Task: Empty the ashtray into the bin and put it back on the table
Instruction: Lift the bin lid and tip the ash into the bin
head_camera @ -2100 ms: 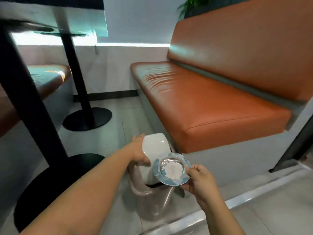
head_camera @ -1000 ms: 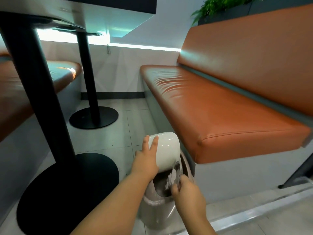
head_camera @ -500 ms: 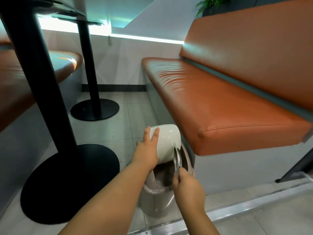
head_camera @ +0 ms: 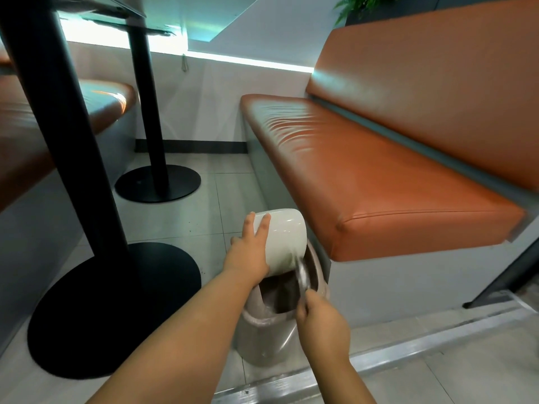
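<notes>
The glossy white swing lid (head_camera: 284, 239) of the beige plastic bin (head_camera: 264, 335) is held up by the left hand (head_camera: 248, 252); the round metal ashtray (head_camera: 302, 272), tipped on edge over the opening, is gripped by the right hand (head_camera: 322, 325).

Ashtray (head_camera: 303, 274): shiny metal. Bin (head_camera: 264, 336): smooth beige plastic, lid (head_camera: 284, 242) glossy white plastic. Bench seat (head_camera: 364, 182): orange leather-look, creased, slight sheen. Table base (head_camera: 96, 316): matt black. Floor (head_camera: 186, 220): smooth tile.

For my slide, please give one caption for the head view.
Left hand holds bin lid open; right hand tips ashtray over bin.
</notes>
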`<state>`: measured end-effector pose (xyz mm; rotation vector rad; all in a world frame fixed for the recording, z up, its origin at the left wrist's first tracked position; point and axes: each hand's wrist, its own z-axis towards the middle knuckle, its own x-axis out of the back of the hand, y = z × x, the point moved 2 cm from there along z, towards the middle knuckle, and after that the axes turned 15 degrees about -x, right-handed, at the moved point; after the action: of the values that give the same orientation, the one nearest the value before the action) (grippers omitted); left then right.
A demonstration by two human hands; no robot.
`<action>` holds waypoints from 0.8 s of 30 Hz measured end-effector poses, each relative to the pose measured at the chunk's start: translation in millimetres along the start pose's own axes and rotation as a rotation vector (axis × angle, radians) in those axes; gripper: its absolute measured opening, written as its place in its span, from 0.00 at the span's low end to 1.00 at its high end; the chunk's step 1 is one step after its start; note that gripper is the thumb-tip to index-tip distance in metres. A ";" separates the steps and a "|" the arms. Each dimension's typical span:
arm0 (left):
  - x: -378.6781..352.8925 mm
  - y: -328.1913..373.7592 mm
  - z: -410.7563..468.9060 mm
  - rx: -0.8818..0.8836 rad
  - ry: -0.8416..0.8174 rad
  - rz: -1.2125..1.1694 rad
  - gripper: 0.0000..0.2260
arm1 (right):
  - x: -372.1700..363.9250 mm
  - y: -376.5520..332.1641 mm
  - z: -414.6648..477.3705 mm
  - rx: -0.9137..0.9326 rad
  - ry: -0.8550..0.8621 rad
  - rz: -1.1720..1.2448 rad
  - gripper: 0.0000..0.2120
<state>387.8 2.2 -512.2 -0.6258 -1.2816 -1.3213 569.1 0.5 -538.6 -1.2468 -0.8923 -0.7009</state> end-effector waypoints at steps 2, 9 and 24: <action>-0.6 0.8 0.2 0.005 -0.005 -0.004 0.50 | -1.1 -0.7 1.5 0.004 -0.015 -0.009 0.09; -0.2 0.7 0.0 -0.002 0.017 -0.007 0.50 | -2.4 4.1 4.2 -0.001 -0.021 0.020 0.09; 1.4 2.3 -1.3 0.000 0.017 0.010 0.49 | 2.2 4.9 7.6 0.006 -0.036 0.013 0.07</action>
<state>390.0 1.1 -510.6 -0.6191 -1.2628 -1.3157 573.0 9.0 -538.5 -1.2626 -0.9142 -0.6669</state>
